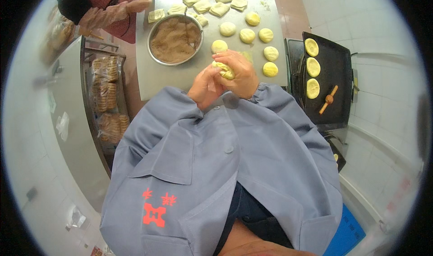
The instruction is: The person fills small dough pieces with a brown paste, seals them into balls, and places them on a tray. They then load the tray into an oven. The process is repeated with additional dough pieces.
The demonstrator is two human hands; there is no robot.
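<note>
My left hand (205, 87) and my right hand (236, 71) meet at the near side of the metal table (176, 79), both closed around a yellowish piece of dough (224, 70). Its upper side looks gathered and folded. Just beyond my fingers lies a round dough ball (219, 46). Several more round dough pieces (270, 53) sit to the right and farther back. A steel bowl of brown crumbly filling (176, 39) stands to the left, with a thin utensil in it. Flat folded dough pieces (219, 9) lie behind the bowl.
On the right, a black griddle pan (333, 59) holds several flattened dough rounds (313, 67) and a wooden tool (328, 99). A co-worker's arm (111, 14) reaches over the table's far left corner. Bagged baked goods (107, 83) sit on a rack at left.
</note>
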